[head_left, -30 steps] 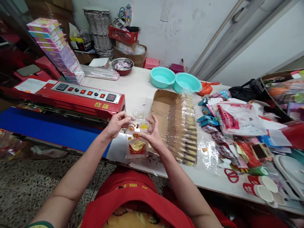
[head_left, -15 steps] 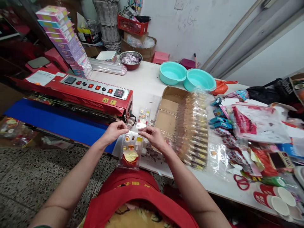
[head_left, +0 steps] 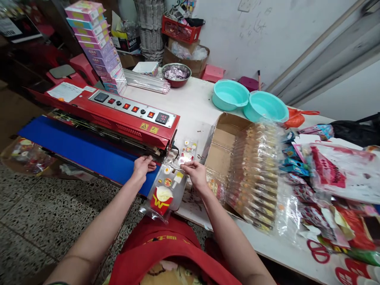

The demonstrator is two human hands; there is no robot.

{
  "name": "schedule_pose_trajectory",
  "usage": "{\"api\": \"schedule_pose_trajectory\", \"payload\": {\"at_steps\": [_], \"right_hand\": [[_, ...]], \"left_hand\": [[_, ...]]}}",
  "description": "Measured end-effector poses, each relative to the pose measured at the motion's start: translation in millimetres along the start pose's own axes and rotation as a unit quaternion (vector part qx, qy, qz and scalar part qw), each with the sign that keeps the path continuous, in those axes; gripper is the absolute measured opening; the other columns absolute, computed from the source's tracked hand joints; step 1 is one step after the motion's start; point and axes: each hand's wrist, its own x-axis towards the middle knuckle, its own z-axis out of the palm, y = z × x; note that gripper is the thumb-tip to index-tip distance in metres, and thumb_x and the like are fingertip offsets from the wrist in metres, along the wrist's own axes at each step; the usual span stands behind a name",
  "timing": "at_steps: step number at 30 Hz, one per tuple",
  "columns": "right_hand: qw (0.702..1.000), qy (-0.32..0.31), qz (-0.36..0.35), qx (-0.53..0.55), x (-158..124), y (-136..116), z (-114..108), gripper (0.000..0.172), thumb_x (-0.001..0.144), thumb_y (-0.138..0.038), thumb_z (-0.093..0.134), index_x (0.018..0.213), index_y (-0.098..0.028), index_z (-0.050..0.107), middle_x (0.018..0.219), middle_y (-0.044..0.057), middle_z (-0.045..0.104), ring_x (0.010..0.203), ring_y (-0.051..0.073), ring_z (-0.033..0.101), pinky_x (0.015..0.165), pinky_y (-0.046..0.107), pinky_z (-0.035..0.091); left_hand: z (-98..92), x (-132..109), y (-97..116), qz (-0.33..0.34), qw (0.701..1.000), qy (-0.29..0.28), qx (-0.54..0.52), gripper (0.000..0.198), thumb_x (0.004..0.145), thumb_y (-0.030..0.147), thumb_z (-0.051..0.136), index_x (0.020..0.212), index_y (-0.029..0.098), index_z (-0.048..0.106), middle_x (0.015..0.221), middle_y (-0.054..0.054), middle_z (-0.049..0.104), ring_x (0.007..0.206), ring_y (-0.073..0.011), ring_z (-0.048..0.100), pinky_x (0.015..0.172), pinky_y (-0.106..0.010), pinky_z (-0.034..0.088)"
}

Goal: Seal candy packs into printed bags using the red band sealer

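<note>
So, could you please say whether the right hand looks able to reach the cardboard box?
Probably yes: nothing visible blocks the right hand from the nearby cardboard box, though that hand seems to pinch a packet.

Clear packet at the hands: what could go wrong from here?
The left hand is close to the red machine, whose panel is lit; it might get caught. The packet seems to overhang the edge of the table, so it could slip if the right hand's grip loosens.

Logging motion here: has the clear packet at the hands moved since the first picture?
Yes: the packet has shifted left and lower in view, judged against the right end of the red machine.
</note>
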Motion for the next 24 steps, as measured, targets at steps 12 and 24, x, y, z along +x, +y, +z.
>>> {"api": "schedule_pose_trajectory", "payload": {"at_steps": [12, 24], "right_hand": [[0.998, -0.048, 0.045, 0.011, 15.2, 9.8, 27.2, 0.049, 0.043, -0.041, 0.093, 0.071, -0.018, 0.060, 0.063, 0.002, 0.069, 0.058, 0.017, 0.064, 0.054, 0.024, 0.047], [0.997, 0.017, 0.059, 0.038, 42.2, 24.2, 43.9, 0.053, 0.040, -0.042, 0.091, 0.073, -0.018, 0.058, 0.062, 0.001, 0.066, 0.056, 0.018, 0.063, 0.051, 0.026, 0.047]], "left_hand": [[12.3, -4.0, 8.1, -0.115, 0.992, -0.050, -0.032, 0.026, 0.053, 0.027, 0.077, 0.070, 0.015, 0.062, 0.063, -0.004, 0.070, 0.048, -0.0125, 0.059, 0.043, -0.020, 0.043], [-2.4, 11.0, 10.8, -0.128, 0.989, -0.069, -0.032, 0.041, 0.052, 0.027, 0.085, 0.085, 0.013, 0.065, 0.071, -0.006, 0.072, 0.055, -0.0149, 0.066, 0.051, -0.024, 0.053]]}}
